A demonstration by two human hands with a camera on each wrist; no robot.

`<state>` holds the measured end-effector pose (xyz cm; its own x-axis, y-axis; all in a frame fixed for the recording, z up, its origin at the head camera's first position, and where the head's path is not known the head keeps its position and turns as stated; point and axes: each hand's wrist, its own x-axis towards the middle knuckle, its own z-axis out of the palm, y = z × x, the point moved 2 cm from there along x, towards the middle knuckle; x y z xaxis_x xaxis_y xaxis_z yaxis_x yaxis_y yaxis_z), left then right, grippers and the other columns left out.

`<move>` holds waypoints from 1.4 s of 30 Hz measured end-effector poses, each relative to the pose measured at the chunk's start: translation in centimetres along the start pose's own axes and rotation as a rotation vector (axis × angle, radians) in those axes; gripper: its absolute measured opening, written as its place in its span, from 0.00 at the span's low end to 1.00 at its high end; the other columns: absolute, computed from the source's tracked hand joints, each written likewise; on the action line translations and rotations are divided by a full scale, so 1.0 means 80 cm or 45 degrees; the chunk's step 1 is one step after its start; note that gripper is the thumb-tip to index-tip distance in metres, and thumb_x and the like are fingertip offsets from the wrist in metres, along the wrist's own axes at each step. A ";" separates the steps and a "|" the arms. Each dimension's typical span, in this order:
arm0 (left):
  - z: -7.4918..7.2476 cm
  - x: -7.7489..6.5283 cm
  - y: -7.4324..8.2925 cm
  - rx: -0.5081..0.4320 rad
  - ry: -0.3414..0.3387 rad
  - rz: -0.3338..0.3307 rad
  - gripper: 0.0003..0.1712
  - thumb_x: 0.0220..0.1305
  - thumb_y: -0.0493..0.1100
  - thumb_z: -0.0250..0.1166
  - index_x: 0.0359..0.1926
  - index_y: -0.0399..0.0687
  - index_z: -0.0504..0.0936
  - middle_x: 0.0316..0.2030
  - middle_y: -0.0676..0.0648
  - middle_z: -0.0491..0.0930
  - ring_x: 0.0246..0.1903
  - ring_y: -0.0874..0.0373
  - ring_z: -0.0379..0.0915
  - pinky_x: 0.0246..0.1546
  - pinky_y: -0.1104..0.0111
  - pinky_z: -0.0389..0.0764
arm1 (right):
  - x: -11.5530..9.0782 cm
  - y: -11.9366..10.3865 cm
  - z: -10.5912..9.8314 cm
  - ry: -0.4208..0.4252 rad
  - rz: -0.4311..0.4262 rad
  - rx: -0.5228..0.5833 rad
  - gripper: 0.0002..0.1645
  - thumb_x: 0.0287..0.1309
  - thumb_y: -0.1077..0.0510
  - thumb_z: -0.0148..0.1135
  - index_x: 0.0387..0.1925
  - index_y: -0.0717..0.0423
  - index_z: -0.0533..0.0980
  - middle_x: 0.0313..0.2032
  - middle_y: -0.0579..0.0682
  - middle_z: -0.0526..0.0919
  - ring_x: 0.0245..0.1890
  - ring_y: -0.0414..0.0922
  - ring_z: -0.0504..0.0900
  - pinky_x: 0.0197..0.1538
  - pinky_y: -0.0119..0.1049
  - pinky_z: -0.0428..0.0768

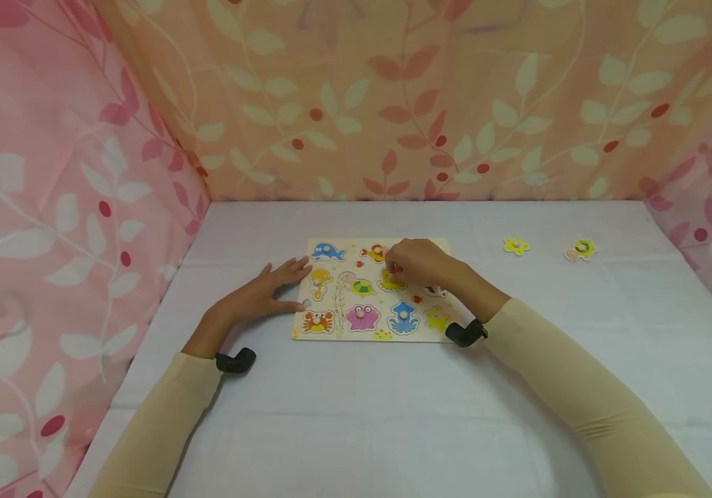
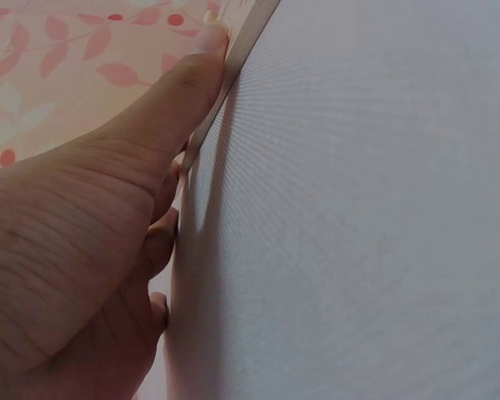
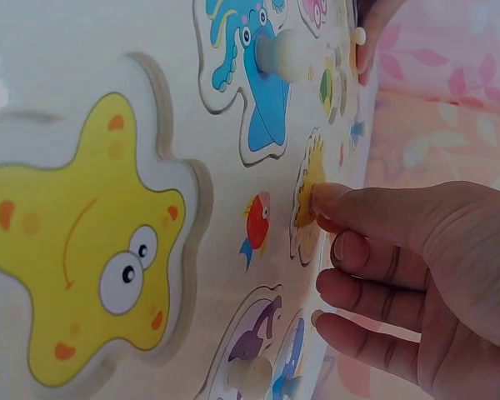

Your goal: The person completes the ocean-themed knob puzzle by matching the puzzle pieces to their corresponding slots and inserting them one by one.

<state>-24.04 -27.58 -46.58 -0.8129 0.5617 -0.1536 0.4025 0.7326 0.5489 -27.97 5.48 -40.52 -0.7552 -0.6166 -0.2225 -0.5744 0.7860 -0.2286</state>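
A wooden peg puzzle board [image 1: 356,249] with sea animal pieces lies flat on the table. At its left edge, my left hand [image 1: 263,294] rests with fingers spread, thumb touching the border; the left wrist view shows the thumb [image 2: 196,71] along the board's edge. My right hand [image 1: 421,263] reaches over the board and pinches the knob of a yellow octopus piece [image 3: 310,212] with thumb and index finger. That piece sits in its outline. Close to the right wrist camera is a starfish recess [image 3: 108,242] with the animal printed inside, and a blue squid piece [image 3: 267,100] with a knob.
On the white tablecloth [image 1: 343,415], right of the board, lie a loose yellow starfish piece [image 1: 516,246] and a loose turtle piece [image 1: 582,250]. A turtle recess [image 1: 359,285] shows mid-board. Flowered curtains [image 1: 393,104] stand behind and at both sides.
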 end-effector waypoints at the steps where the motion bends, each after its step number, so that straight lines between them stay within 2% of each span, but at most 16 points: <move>1: 0.000 0.000 0.000 0.002 0.000 0.000 0.54 0.61 0.65 0.69 0.81 0.62 0.52 0.81 0.55 0.44 0.80 0.50 0.31 0.75 0.45 0.26 | 0.000 0.000 0.000 0.001 -0.001 -0.001 0.04 0.64 0.53 0.70 0.36 0.49 0.84 0.30 0.46 0.80 0.35 0.47 0.76 0.42 0.39 0.77; 18: -0.001 0.003 0.000 0.006 0.002 0.000 0.53 0.62 0.64 0.69 0.81 0.62 0.52 0.81 0.56 0.43 0.80 0.51 0.31 0.75 0.45 0.25 | -0.005 0.005 0.002 0.034 0.022 0.059 0.07 0.65 0.53 0.68 0.40 0.52 0.84 0.33 0.47 0.81 0.36 0.47 0.76 0.44 0.40 0.78; 27: -0.002 0.007 0.003 0.008 -0.003 0.017 0.53 0.62 0.64 0.69 0.80 0.62 0.53 0.81 0.55 0.44 0.80 0.50 0.31 0.75 0.44 0.25 | -0.018 0.016 0.000 0.048 0.062 0.078 0.11 0.66 0.50 0.68 0.46 0.49 0.86 0.33 0.45 0.82 0.37 0.46 0.76 0.41 0.39 0.76; 35: 0.002 0.001 0.001 -0.011 -0.002 0.001 0.53 0.61 0.64 0.70 0.80 0.61 0.54 0.81 0.55 0.44 0.80 0.50 0.31 0.75 0.44 0.25 | -0.027 0.018 -0.001 0.057 0.041 0.075 0.13 0.67 0.53 0.66 0.49 0.50 0.86 0.32 0.45 0.83 0.35 0.46 0.77 0.41 0.40 0.78; 42: 0.003 -0.001 -0.003 0.017 -0.003 -0.024 0.53 0.61 0.70 0.66 0.81 0.66 0.51 0.80 0.59 0.42 0.80 0.54 0.31 0.76 0.47 0.26 | -0.042 0.030 -0.011 0.118 0.062 0.121 0.13 0.65 0.56 0.67 0.50 0.52 0.86 0.41 0.48 0.87 0.37 0.47 0.78 0.46 0.44 0.80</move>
<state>-23.98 -27.68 -46.90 -0.8194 0.5488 -0.1656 0.3928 0.7479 0.5352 -27.07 9.49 -39.46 -0.8098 -0.5676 -0.1483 -0.5073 0.8044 -0.3091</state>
